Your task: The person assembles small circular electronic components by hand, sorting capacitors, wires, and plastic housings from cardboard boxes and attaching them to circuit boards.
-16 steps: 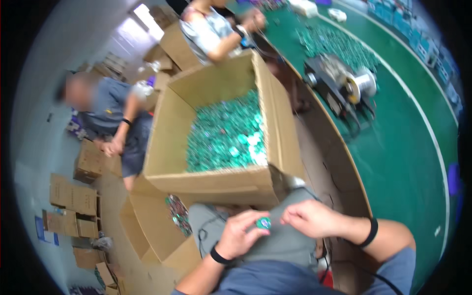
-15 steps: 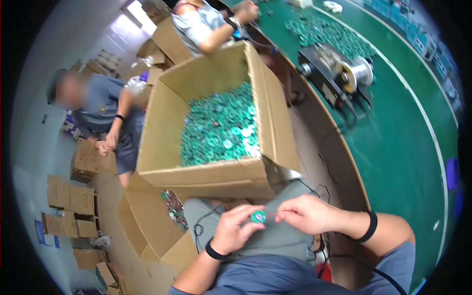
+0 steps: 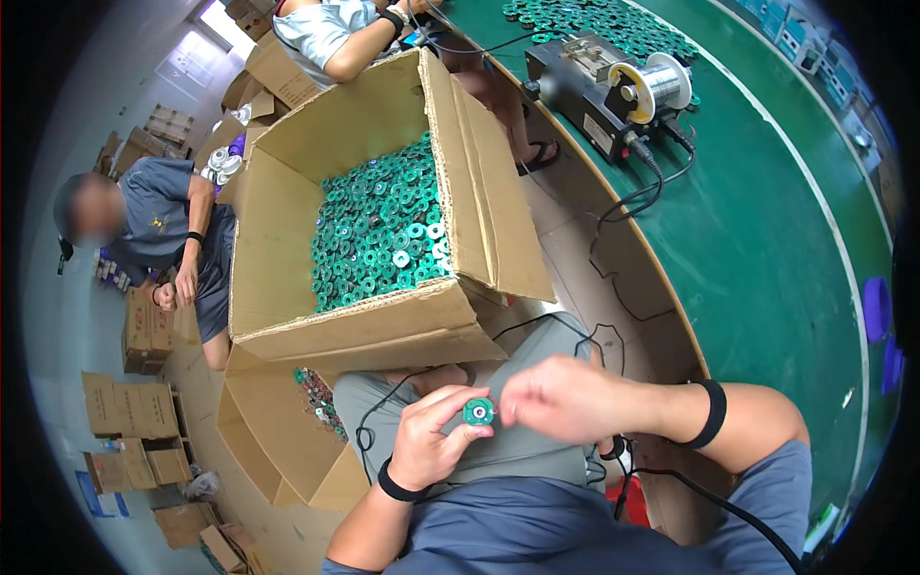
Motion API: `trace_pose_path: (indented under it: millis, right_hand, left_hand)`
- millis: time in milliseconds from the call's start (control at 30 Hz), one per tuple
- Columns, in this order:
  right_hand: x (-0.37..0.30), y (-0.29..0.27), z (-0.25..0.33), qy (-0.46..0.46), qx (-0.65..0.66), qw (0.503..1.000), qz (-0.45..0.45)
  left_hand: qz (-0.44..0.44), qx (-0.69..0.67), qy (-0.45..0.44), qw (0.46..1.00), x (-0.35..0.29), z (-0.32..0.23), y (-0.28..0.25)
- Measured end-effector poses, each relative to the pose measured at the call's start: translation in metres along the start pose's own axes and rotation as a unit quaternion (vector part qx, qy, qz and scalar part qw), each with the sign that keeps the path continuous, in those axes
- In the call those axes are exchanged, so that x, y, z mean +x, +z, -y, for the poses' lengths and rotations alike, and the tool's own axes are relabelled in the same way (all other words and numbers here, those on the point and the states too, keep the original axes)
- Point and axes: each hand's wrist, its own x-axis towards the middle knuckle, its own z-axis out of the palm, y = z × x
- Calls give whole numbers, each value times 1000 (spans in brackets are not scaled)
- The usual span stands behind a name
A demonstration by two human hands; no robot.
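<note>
Between the thumb and fingers of my left hand (image 3: 427, 443) is a small round green circuit board (image 3: 470, 415), with a pale ring and dark hole at its centre. It is held above my lap. Just to the right, my right hand (image 3: 567, 401) is bent toward the board's edge, its fingertips smeared by motion. Whether those fingers pinch a wire cannot be made out. Straight ahead stands a large open cardboard box (image 3: 359, 331) holding a heap of similar green boards (image 3: 379, 230).
A lower carton (image 3: 273, 426) with small mixed parts sits by my left leg. The green workbench (image 3: 757, 278) carries a dark machine with a solder wire spool (image 3: 663, 88) and more boards. Black cables cross my legs. One co-worker (image 3: 158, 225) sits at left; another (image 3: 331, 38) works beyond the box.
My right hand has shifted slightly left and up, and is now blurred. A thin reddish wire seen earlier between its fingers and the board is no longer clear. The view has shifted a little.
</note>
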Motion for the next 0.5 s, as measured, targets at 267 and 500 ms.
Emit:
trace_pose_path:
  millis: [267,500]
  right_hand:
    - [4,6,-18,-80,-43,996,13]
    - [5,2,-5,-7,-9,1000,-23]
  left_hand:
    - [-22,1,2,1000,0,7,2]
    - [-19,27,18,999,-3,10,2]
